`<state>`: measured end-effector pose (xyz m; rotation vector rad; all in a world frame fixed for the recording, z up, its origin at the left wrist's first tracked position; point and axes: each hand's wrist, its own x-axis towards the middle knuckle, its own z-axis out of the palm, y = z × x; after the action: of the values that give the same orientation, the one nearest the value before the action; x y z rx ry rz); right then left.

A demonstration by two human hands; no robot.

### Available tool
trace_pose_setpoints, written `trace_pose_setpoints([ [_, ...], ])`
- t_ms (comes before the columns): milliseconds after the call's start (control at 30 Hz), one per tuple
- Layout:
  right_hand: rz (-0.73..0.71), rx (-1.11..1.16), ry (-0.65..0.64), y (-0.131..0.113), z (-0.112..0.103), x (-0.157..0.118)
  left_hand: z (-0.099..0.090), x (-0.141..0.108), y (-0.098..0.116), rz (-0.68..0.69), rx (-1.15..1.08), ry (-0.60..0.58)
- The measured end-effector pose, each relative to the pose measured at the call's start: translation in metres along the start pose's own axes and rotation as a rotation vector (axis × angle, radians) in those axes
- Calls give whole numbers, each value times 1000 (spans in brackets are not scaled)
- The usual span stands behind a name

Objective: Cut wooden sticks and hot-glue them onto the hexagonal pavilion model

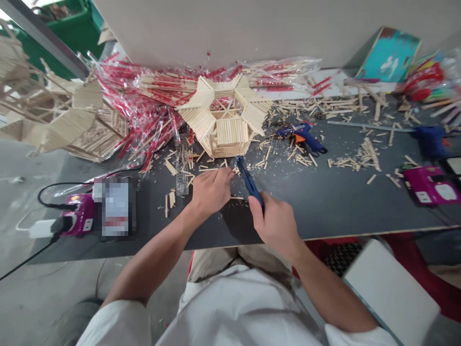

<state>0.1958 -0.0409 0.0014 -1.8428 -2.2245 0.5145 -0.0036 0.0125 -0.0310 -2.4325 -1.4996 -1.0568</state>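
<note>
I am looking down on a dark worktable (306,211) strewn with wooden stick offcuts (367,156), set against a pale wall (216,29). Near the far edge, around the middle, a hexagonal stick structure (230,132) is standing with its flat panels fanning outward, beside a heap of plastic-wrapped, red-printed sticks (122,110) that is spreading toward the far left corner. Toward the near edge, the right hand (275,226) is gripping blue-handled cutters (250,182), their tip near the structure's base. The left hand (212,190) is curling just beside them, its fingers (225,178) resting over loose sticks; I cannot tell whether they are gripping one. A blue glue gun (302,137) is lying right of the structure.
</note>
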Motion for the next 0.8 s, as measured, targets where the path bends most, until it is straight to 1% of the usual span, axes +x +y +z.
trace_pose_setpoints([
  [100,12,-38,-2,5,-4,-5,-4,2,-4,24,-10,26],
  [167,20,-51,-7,13,-5,-12,-5,4,-5,39,-17,3],
  [233,29,-73,19,22,-5,-18,-7,5,-4,58,-17,-69],
  [367,-20,-217,194,42,-8,-25,-7,7,-2,77,-25,-232],
  [433,-62,-291,236,47,-8,-25,-7,8,-2,75,-35,-280],
  [600,-109,-397,173,45,3,-26,-9,11,-8,114,-21,-337],
  [633,-120,-399,171,46,4,-24,-10,11,-9,124,-14,-353],
  [700,-202,-354,153,51,-3,-14,-12,12,-10,138,-3,-378],
  [733,-271,-307,136,56,-10,-3,-12,12,-11,141,1,-383],
  [767,-367,-246,90,61,-19,12,-12,12,-11,141,4,-383],
  [800,-416,-182,52,67,-30,31,-11,12,-12,140,5,-381],
])
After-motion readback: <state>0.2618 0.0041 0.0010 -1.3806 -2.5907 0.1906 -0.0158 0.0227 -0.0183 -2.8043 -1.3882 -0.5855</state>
